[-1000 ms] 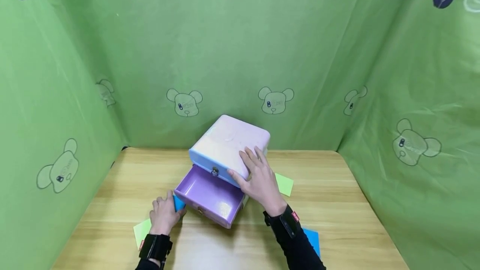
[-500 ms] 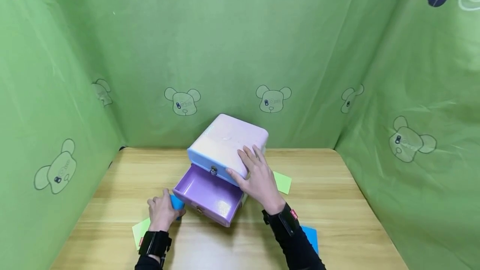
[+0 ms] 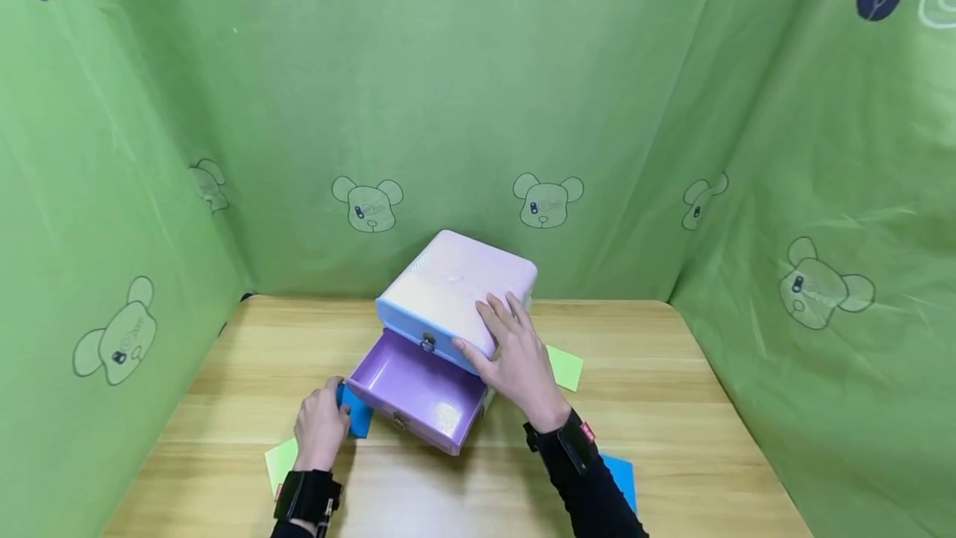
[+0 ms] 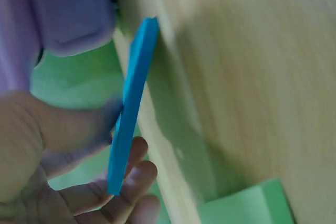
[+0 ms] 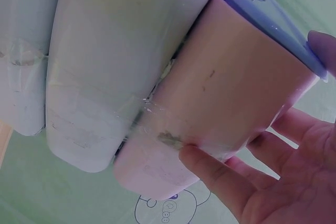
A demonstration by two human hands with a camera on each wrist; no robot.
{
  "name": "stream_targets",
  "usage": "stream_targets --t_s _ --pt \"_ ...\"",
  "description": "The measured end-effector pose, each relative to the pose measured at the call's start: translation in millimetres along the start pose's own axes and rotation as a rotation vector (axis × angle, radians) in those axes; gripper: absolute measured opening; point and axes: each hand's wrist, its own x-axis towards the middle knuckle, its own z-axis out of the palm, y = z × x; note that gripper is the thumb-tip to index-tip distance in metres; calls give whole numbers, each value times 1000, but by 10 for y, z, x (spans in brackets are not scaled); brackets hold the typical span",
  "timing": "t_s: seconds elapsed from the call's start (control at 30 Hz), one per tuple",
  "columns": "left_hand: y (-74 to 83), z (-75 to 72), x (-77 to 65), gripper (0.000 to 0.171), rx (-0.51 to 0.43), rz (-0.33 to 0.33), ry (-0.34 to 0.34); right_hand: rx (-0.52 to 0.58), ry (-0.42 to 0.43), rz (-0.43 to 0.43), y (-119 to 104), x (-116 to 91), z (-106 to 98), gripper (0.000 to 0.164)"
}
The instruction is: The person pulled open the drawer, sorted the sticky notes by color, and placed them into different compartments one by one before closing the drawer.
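A small drawer cabinet (image 3: pixel 448 281) with a pink-white top and blue front stands askew on the table. Its purple lower drawer (image 3: pixel 418 380) is pulled out, and no contents show inside. My left hand (image 3: pixel 321 426) pinches a thin blue sticky-note pad (image 4: pixel 131 108) between thumb and fingers, just left of the drawer. In the left wrist view the pad is seen nearly edge-on. My right hand (image 3: pixel 523 364) rests on the cabinet's right front corner with fingers spread. The right wrist view shows its fingers touching the pink upper section (image 5: pixel 226 77).
On the wooden table (image 3: pixel 672 422) lie a green pad (image 3: pixel 280 465) by the left wrist, another green pad (image 3: pixel 565 367) right of the cabinet, and a blue pad (image 3: pixel 621 480) beside the right forearm. Green printed cloth (image 3: pixel 463 106) walls the back and sides.
My left hand has shifted its hold on the blue pad, whose broad face now shows more in the head view. Right hand, cabinet and drawer have stayed put.
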Motion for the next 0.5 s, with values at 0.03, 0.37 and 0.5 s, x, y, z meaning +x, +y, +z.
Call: stream_targets --t_s 0.03,0.37,0.5 --pt "10 -17 -3 52 -30 -9 -11 0 4 -1 0 -2 -2 71" --pt "67 -126 -20 54 -122 -39 30 16 3 9 -3 7 7 70" --pt "83 -177 -44 57 -132 -34 68 18 -9 26 7 5 14 71"
